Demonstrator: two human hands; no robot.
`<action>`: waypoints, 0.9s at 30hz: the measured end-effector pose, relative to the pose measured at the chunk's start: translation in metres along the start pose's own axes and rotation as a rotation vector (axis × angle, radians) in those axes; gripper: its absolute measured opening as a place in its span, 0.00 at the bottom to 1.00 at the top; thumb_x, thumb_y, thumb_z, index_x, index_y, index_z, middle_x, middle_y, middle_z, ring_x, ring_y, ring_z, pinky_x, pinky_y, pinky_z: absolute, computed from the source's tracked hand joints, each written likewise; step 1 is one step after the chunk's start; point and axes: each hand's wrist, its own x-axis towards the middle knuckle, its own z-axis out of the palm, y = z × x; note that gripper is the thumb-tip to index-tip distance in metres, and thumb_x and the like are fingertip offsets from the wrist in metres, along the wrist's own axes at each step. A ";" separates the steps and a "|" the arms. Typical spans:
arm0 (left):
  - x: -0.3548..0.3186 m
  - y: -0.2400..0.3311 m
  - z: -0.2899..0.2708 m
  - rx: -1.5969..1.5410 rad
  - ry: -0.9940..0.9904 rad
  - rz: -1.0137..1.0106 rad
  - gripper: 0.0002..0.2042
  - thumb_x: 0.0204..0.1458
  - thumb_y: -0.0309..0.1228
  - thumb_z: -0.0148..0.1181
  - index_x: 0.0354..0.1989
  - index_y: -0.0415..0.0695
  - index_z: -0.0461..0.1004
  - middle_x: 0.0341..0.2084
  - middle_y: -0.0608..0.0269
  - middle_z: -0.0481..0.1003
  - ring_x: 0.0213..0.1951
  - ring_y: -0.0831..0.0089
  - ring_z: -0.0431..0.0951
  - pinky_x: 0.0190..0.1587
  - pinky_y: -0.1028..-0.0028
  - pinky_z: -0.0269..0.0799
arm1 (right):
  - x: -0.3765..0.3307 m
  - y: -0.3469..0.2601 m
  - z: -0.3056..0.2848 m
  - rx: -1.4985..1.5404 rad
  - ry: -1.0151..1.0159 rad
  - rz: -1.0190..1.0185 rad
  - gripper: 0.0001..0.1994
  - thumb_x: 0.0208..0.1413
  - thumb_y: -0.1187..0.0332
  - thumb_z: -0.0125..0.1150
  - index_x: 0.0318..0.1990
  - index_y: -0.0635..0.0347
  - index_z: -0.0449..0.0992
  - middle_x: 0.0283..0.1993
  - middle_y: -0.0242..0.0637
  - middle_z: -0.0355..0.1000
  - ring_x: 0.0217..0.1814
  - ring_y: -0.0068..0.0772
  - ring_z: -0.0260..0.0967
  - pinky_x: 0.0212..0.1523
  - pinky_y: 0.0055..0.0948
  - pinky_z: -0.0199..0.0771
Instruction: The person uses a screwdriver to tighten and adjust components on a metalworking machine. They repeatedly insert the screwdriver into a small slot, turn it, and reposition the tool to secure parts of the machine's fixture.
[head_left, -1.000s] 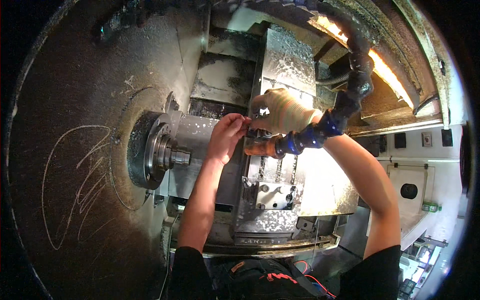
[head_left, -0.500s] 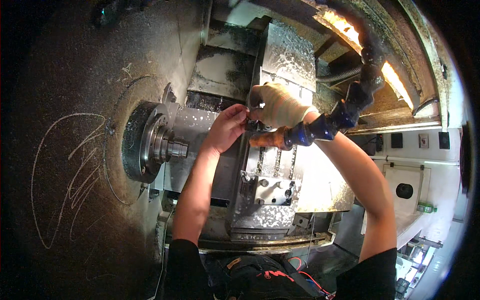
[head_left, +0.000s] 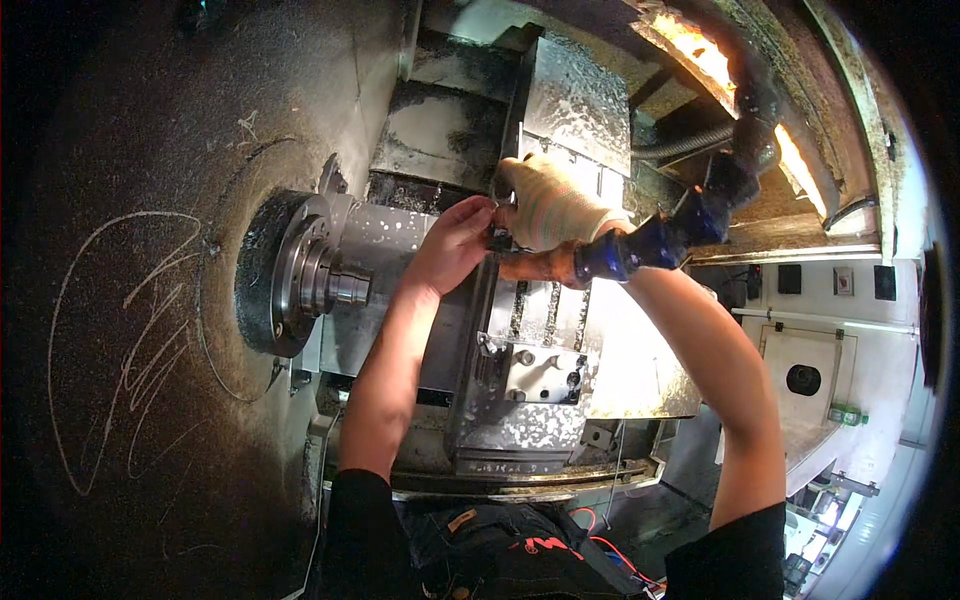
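Note:
My bare left hand is closed in a pinch at the left side of the machine's slide, its fingertips close to the right hand's. Whatever lies between them is too small and dark to make out. My right hand, in a pale knitted glove, is curled closed against the slotted metal slide; its grip is mostly hidden. Passing in front of my right wrist is a segmented blue coolant hose with an orange nozzle. Left of my left hand, a round spindle chuck carries a stepped shiny nose.
A drilled metal block with bolts sits on the slide below my hands. Bright lamps shine at the upper right. The dark machine wall with chalk scribbles stands at the left. Red tubing lies near the lower edge.
The view has shifted slightly, so the chuck and slide appear a little higher and further left. Both hands stay together at the same spot, closed, with only small finger movement.

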 end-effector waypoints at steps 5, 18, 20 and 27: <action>0.000 -0.002 0.001 0.008 -0.039 0.052 0.07 0.56 0.30 0.51 0.38 0.40 0.69 0.33 0.66 0.72 0.37 0.77 0.72 0.44 0.75 0.67 | -0.002 -0.019 -0.010 -0.120 -0.090 0.133 0.18 0.43 0.63 0.60 0.40 0.64 0.69 0.35 0.53 0.69 0.39 0.53 0.69 0.37 0.41 0.71; -0.003 -0.006 0.011 -0.064 0.054 0.064 0.07 0.55 0.30 0.52 0.40 0.42 0.70 0.35 0.65 0.73 0.38 0.76 0.72 0.44 0.74 0.67 | 0.004 -0.014 -0.004 -0.047 -0.015 0.115 0.19 0.42 0.63 0.61 0.38 0.65 0.64 0.37 0.57 0.67 0.42 0.56 0.67 0.38 0.42 0.70; -0.003 -0.006 0.010 -0.091 0.048 0.055 0.08 0.55 0.30 0.52 0.40 0.42 0.70 0.35 0.65 0.73 0.39 0.75 0.72 0.44 0.74 0.67 | 0.002 -0.016 -0.003 -0.052 0.004 0.080 0.20 0.42 0.64 0.62 0.40 0.66 0.64 0.38 0.56 0.67 0.42 0.56 0.67 0.39 0.42 0.70; -0.003 -0.008 0.017 -0.129 0.151 0.045 0.10 0.54 0.31 0.53 0.43 0.41 0.69 0.38 0.64 0.73 0.41 0.75 0.72 0.46 0.73 0.66 | 0.009 -0.018 0.010 -0.197 0.188 -0.077 0.09 0.43 0.64 0.57 0.30 0.60 0.73 0.27 0.47 0.73 0.32 0.46 0.74 0.30 0.35 0.75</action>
